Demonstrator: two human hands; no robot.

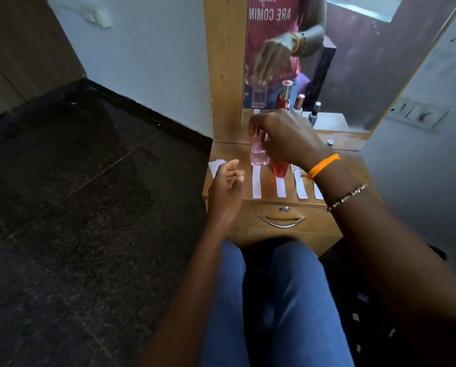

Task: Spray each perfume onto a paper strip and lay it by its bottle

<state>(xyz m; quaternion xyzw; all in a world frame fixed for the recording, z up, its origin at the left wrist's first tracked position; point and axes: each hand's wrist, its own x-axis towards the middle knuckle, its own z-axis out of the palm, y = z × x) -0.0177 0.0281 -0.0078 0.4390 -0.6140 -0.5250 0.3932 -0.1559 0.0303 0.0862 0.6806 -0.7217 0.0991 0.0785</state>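
Floor (pixel 76 194): dark speckled stone, filling the left of the view beside the dresser.
Mirror (pixel 340 62): upright along the dresser's back edge in a wooden frame; it reflects the reaching hand, the bottles and a red shirt with reversed lettering.
Dresser top (pixel 234 152): narrow wooden surface carrying the bottles and strips; a drawer with a curved metal handle (pixel 281 222) sits under its front edge.
Legs: blue jeans (pixel 287 300) in front of the drawer.
Right hand (pixel 287 139): reaches over the middle of the top, fingers curled round the upper part of the pink bottle from above; an orange band (pixel 323 165) and a beaded bracelet (pixel 347 197) circle the wrist.
Left hand (pixel 228 181): hovers over the front left corner, fingers loosely bent, holding nothing, just beside the loose strips.
Pink perfume bottle (pixel 260 152): clear, rectangular, upright near the back left of the top, at the far end of the leftmost laid strip.
Red perfume bottle (pixel 279 169): just right of the pink one, largely hidden by the right hand.
Small dark-capped bottle (pixel 330 143): by the back right edge, mostly hidden.
Laid paper strips (pixel 281 186): four white strips side by side, running to the front edge; the rightmost is partly behind the wrist.
Loose strips (pixel 216 165): a small white bunch at the left edge.
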